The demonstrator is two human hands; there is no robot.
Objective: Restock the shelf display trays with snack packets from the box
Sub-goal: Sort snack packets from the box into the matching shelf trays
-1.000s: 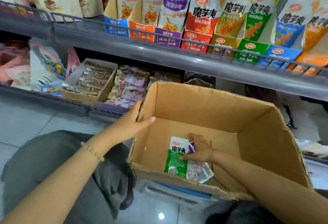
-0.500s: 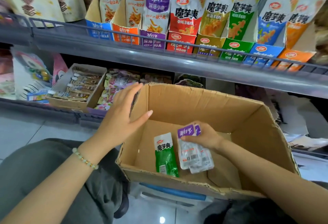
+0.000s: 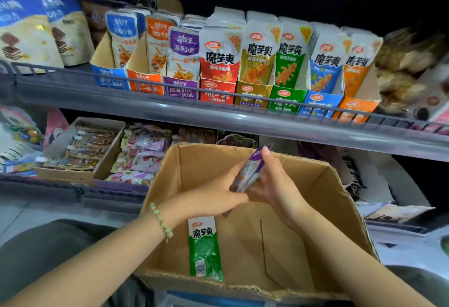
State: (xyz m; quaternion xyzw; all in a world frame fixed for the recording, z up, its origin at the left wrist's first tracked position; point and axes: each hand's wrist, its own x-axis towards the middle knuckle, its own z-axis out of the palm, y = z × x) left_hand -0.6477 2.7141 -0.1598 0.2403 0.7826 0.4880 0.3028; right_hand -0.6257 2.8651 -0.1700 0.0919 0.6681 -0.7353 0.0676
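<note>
Head view: cardboard box (image 3: pixel 323 192) holds one green packet (image 3: pixel 205 250) flat on its floor, while left hand (image 3: pixel 213 197) and right hand (image 3: pixel 279 185) pinch purple packets (image 3: pixel 250 173) above it.

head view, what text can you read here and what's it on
"魔芋爽": green packet lying in the cardboard box
"魔芋爽": upper-shelf packet row, red through orange
"劲仔" and "深海小鱼": purple shelf packet
Too blurred to read: held purple packets, other small print

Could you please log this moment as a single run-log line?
left hand, right hand: hold purple packets together over cardboard box | box floor: one green packet | shelf trays: untouched
</note>
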